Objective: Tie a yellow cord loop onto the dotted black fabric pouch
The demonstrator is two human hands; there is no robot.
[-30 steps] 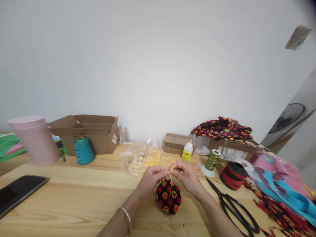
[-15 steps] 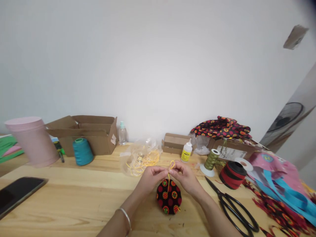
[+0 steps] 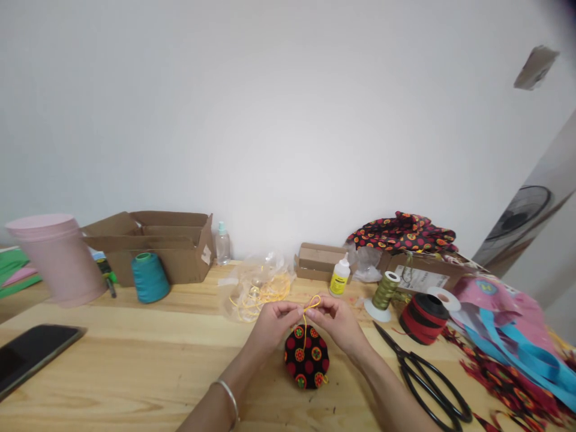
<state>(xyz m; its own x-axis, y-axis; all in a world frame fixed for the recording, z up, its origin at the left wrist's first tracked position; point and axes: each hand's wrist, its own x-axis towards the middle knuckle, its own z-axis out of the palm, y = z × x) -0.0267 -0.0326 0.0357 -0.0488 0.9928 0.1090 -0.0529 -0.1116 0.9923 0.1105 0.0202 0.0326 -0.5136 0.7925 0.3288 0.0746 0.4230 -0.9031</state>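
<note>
A small round pouch [image 3: 307,363] of black fabric with red and orange circles lies on the wooden table [image 3: 135,366] just below my hands. A yellow cord [image 3: 310,305] rises from it and forms a small loop. My left hand [image 3: 273,324] pinches the cord on its left side. My right hand [image 3: 337,321] pinches it on the right, fingertips nearly meeting those of the left. A silver bracelet [image 3: 229,396] sits on my left wrist.
Black scissors [image 3: 427,381] lie right of my hands. Behind stand a glue bottle [image 3: 340,276], a gold thread spool [image 3: 382,295], a red-black ribbon roll [image 3: 423,318], a bag of yellow cord [image 3: 261,288], a teal thread cone [image 3: 147,277], cardboard boxes [image 3: 157,243], a pink bucket [image 3: 56,258]. A phone [image 3: 27,354] lies far left.
The cord's loop has tilted slightly to the right between my fingertips. My hands stay pinched above the pouch; the view has drifted a little.
</note>
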